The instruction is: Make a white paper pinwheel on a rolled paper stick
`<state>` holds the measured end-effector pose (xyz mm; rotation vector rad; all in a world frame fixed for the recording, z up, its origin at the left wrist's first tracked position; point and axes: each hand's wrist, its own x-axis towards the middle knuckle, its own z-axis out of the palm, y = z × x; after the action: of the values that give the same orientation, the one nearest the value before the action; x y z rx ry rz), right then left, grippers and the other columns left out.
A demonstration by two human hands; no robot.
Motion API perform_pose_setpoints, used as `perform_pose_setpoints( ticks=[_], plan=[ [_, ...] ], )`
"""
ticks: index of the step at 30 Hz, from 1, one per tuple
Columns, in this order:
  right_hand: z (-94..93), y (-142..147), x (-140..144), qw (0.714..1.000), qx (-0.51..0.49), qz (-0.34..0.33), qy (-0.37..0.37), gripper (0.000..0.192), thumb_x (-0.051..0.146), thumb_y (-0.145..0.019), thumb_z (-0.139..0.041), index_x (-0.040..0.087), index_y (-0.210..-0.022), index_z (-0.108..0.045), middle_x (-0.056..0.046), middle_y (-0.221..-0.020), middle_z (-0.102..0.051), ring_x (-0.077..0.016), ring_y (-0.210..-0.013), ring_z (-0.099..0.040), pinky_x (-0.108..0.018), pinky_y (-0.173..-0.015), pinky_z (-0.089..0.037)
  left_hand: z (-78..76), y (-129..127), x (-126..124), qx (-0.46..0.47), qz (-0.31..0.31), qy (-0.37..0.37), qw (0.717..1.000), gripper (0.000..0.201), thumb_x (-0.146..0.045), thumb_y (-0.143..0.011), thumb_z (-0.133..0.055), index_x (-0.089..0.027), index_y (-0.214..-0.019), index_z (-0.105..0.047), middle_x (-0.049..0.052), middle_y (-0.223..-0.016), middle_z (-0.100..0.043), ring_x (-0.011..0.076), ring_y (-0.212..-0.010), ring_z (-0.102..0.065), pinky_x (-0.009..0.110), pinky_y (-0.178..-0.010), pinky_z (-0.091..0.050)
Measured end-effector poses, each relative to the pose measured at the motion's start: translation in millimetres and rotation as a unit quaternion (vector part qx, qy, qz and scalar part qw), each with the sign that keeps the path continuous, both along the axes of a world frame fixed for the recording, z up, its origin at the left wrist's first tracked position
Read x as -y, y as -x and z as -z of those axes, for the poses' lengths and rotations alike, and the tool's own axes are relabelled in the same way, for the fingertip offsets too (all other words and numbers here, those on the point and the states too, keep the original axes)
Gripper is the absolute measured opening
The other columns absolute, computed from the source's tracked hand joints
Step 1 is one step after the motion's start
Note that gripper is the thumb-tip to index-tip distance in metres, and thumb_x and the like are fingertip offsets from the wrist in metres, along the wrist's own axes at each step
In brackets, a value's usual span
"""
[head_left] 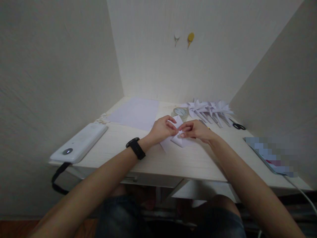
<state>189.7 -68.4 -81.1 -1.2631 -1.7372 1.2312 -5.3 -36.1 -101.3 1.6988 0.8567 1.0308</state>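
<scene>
Both hands on the small white folded paper piece (178, 138), which lies near the middle of the pale wood-grain desk (173, 162), a bit toward the back. Left hand (162, 129), black watch band on its wrist (135, 148), has fingers curled and pinched together on the paper's upper left flap; right hand (195, 129) has thumb and forefinger closed on the right flap, fingertip pressing it flat to the desk. The two hands' fingertips nearly meet over the fold. Just behind the hands: a clear tape roll (180, 112). Back right of desk: a row of finished white folded paper shapes (210, 110), with black-handled scissors (238, 126) at their right end. Back left: a flat white paper sheet (135, 112). Front left corner: a white oblong device (79, 142) with a black strap hanging over the edge. Right edge: a flat object, blurred out (271, 153), with a white cable trailing off the desk. Risks, my read: paper is thin and the pinch is tight, so uneven pressure between the hands could skew the crease or tear at the fold tip. A forearm sweep could knock the tape roll or disturb the finished row. The left elbow is close to the device on the corner, and a nudge may push it off the edge. Exact crease geometry under the fingers is not visible.
</scene>
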Motion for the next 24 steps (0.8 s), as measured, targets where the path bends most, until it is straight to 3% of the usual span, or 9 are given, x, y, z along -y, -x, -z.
perform_pose_setpoints(
  ticks=[12, 17, 19, 21, 24],
  plan=[
    [5.9, 4, 1, 0.999, 0.019, 0.009, -0.029, 0.041, 0.039, -0.057, -0.086, 0.015, -0.087, -0.07, 0.004, -0.055, -0.056, -0.0076, -0.045, -0.044, -0.023, -0.043, -0.033, 3.8, 0, -3, -0.035, -0.031, -0.043, 0.998, 0.034, -0.012, -0.06, -0.078, -0.015, -0.09, -0.063, 0.002, -0.073, -0.07, 0.0136, -0.064, -0.065, 0.025, -0.062, -0.05],
    [9.7, -2, 2, 0.998, -0.059, 0.01, -0.027, 0.046, 0.04, -0.058, -0.087, 0.014, -0.091, -0.068, 0.004, -0.058, -0.057, -0.0063, -0.044, -0.043, -0.023, -0.043, -0.031, -10.2, 9, -10, -0.033, -0.045, -0.081, 0.995, 0.037, -0.02, -0.074, -0.071, -0.014, -0.11, -0.064, 0.008, -0.105, -0.069, 0.0101, -0.062, -0.064, 0.025, -0.064, -0.052],
    [13.2, -5, 1, 0.996, -0.082, 0.015, -0.022, 0.046, 0.039, -0.057, -0.088, 0.015, -0.091, -0.068, 0.004, -0.06, -0.058, -0.0055, -0.044, -0.043, -0.022, -0.042, -0.029, -17.9, 11, -15, -0.098, -0.098, -0.103, 0.985, 0.037, -0.019, -0.078, -0.066, -0.013, -0.115, -0.064, 0.012, -0.114, -0.068, 0.0127, -0.07, -0.066, 0.027, -0.07, -0.053],
    [16.0, -6, 1, 0.996, -0.092, 0.014, -0.014, 0.046, 0.037, -0.057, -0.088, 0.015, -0.091, -0.068, 0.004, -0.061, -0.059, -0.0053, -0.044, -0.043, -0.021, -0.041, -0.028, -24.6, 9, -22, -0.201, -0.132, -0.129, 0.962, 0.036, -0.018, -0.081, -0.062, -0.012, -0.116, -0.066, 0.014, -0.12, -0.067, 0.0192, -0.091, -0.068, 0.031, -0.082, -0.053],
    [16.8, -3, 2, 0.995, -0.099, 0.01, 0.001, 0.046, 0.034, -0.054, -0.089, 0.015, -0.09, -0.067, 0.003, -0.062, -0.061, -0.0059, -0.045, -0.045, -0.021, -0.042, -0.029, -31.9, -3, -35, -0.361, -0.097, -0.157, 0.914, 0.04, -0.014, -0.08, -0.059, -0.01, -0.12, -0.065, 0.016, -0.128, -0.064, 0.0253, -0.117, -0.06, 0.033, -0.098, -0.046]
  ],
)
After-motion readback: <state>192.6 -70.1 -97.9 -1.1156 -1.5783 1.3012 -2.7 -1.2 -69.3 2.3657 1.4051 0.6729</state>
